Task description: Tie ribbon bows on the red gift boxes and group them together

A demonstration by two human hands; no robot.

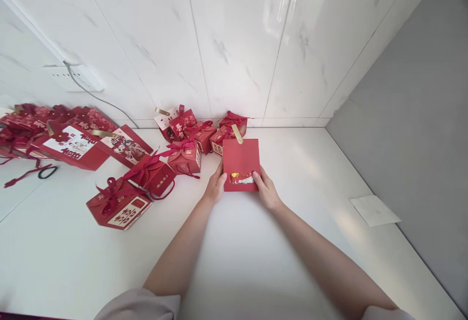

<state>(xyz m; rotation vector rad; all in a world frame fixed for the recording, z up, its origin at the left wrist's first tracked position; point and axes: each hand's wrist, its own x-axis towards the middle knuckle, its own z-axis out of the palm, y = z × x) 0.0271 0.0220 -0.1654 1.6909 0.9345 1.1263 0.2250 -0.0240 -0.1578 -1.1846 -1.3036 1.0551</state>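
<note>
Red box (241, 157), gripped between left hand (215, 183) and right hand (267, 188); window contents (241, 178) (gold, white) indistinct. Fingers partly hidden behind

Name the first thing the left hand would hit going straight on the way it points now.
The red box, whose edge the left hand already holds. Past it, perhaps the bow-tied box, though depth is hard to judge.

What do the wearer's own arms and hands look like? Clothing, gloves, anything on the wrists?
Left hand and right hand are ungloved, with no rings, watch or bracelet visible. Forearms are bare. Left sleeve and right sleeve are plain pale grey; the left looks loose and wide. No markings or cables visible on either.
</note>
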